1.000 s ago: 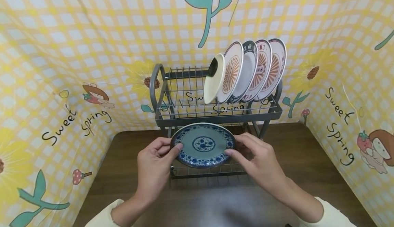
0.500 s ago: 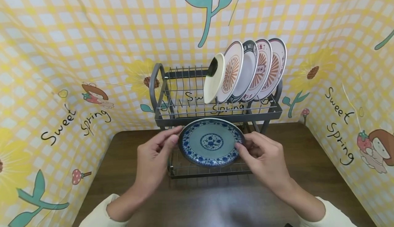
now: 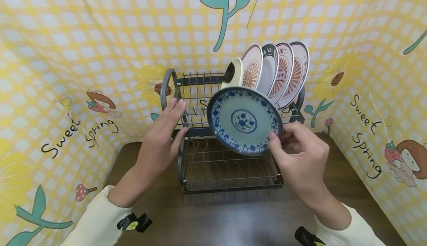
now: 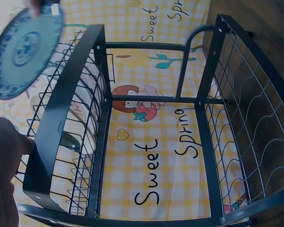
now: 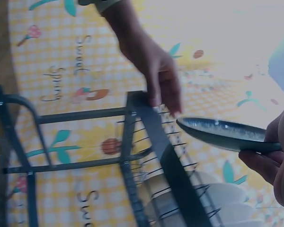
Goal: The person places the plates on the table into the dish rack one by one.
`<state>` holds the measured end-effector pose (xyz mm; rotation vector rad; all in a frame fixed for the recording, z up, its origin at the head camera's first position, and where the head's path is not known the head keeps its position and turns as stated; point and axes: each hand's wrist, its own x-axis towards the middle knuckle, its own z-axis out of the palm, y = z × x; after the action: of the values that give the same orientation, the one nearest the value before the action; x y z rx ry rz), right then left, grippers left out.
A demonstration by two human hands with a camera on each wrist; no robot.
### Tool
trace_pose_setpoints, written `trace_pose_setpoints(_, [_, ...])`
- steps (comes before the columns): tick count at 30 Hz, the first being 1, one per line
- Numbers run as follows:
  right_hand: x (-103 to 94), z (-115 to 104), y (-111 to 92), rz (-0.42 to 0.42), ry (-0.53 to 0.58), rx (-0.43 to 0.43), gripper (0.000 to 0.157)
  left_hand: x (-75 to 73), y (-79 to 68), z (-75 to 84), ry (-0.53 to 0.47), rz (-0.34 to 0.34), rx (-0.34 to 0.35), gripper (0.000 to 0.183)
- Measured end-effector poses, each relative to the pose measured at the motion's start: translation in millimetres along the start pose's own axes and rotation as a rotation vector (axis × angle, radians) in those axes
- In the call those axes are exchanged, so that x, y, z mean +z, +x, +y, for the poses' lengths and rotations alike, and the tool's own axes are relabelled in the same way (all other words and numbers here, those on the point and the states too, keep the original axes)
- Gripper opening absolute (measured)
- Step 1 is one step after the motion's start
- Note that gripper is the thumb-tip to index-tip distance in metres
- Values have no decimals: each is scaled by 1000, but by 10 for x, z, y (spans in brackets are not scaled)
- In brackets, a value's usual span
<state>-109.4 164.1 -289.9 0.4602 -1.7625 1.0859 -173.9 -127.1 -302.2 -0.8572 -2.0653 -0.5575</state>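
In the head view, my right hand [image 3: 303, 159] pinches the right edge of a blue-and-white patterned plate [image 3: 244, 122], thumb on its face. The plate is tilted in front of the upper tier of a grey two-tier dish rack [image 3: 233, 191]. My left hand [image 3: 155, 140] is off the plate, its fingers extended over the upper tier's left front corner. In the right wrist view, that left hand [image 5: 151, 66] is at the rack's front rail [image 5: 173, 165]; whether it touches cannot be told. The plate [image 5: 222, 135] appears nearly edge-on there.
Several plates [image 3: 298, 75] stand upright in the upper tier's right half, with a cream dish [image 3: 237, 73] leftmost among them. Vacant wire slots [image 3: 197, 90] lie to its left. The rack stands on a dark wooden table [image 3: 213, 220] before a yellow checked cloth [image 3: 133, 35].
The plate has risen and shifted right in my right hand, up to the upper tier. My left hand has let go of it and moved up to the rack's left corner.
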Motion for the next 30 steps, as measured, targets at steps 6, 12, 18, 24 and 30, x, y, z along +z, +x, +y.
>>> trace_pose_setpoints(6, [107, -139, 254, 152, -76, -62, 12, -5, 21, -56, 48, -82, 65, 52])
trace_pose_setpoints(12, [256, -191, 433, 211, -142, -97, 14, 6, 5, -79, 54, -108, 80, 49])
trace_pose_setpoints(18, [433, -186, 566, 202, -172, -103, 11, 30, -37, -62, 36, -108, 70, 48])
trace_pose_setpoints(24, [601, -214, 697, 145, -233, -125, 10, 32, -26, -63, 87, -107, 91, 48])
trace_pose_setpoints(30, [745, -286, 809, 56, -321, -125, 9, 50, -15, -63, 148, -102, 153, 48])
